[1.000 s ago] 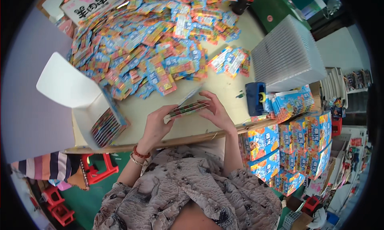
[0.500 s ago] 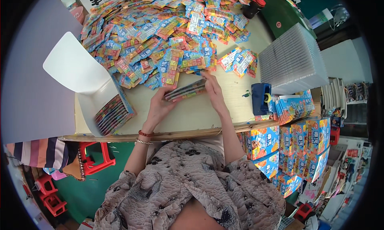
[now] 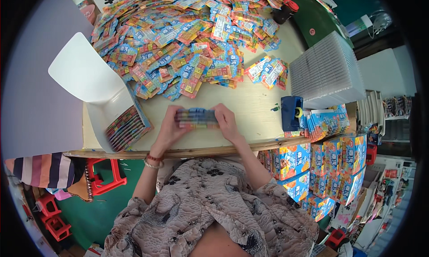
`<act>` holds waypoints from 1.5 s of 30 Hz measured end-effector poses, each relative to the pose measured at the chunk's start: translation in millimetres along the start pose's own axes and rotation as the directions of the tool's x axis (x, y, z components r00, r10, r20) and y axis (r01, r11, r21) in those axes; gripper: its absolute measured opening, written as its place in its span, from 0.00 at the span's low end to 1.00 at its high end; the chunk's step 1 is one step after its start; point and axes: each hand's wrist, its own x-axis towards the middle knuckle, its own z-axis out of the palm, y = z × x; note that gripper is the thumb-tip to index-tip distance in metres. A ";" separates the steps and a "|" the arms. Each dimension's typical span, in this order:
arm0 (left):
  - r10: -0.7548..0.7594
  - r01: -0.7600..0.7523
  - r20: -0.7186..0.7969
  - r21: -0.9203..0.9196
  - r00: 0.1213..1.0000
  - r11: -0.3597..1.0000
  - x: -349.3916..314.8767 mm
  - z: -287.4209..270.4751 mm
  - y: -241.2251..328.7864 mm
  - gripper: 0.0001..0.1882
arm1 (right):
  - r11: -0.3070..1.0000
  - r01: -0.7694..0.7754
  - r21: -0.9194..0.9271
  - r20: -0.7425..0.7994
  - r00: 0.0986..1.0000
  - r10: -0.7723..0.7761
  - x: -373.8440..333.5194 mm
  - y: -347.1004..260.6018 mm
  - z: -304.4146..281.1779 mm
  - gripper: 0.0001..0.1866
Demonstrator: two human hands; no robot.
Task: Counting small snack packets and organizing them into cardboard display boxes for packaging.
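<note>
Between my two hands, just above the table near its front edge, is a small stack of candy packets (image 3: 196,117), blurred by motion. My left hand (image 3: 170,126) grips the stack's left end. At its right end, my right hand (image 3: 228,123) is closed on the same stack. Beyond them a large heap of colourful candy packets (image 3: 178,47) covers the far part of the table. To the left stands an open display box (image 3: 105,107) with its white lid raised, and a row of packets (image 3: 127,129) stands inside it.
Several loose packets (image 3: 268,71) lie right of the heap. A stack of clear plastic trays (image 3: 326,69), a blue tape dispenser (image 3: 292,114) and flat blue cartons (image 3: 328,121) sit at the right. Blue boxes (image 3: 292,161) are piled below the table edge. A dark jar with red lid (image 3: 286,11) stands far right.
My hands have drawn the packets nearer to me and levelled them. My right hand has come down from the heap's edge to the stack's right end.
</note>
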 end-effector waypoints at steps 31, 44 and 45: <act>0.014 -0.033 -0.182 -0.100 0.983 0.994 44.9 27.1 -29.2 0.52 | 0.960 0.130 -0.249 0.198 0.977 -0.081 108.2 8.2 -37.0 0.21; -0.114 0.127 0.082 -0.192 0.990 0.973 50.4 11.9 -12.1 0.65 | 0.896 -0.290 0.337 -0.118 0.931 0.346 48.4 24.6 -13.8 0.17; -0.128 0.148 0.089 -0.280 0.988 0.948 50.6 13.1 -11.6 0.64 | 0.895 -0.290 0.338 -0.120 0.930 0.347 47.1 26.4 -17.0 0.17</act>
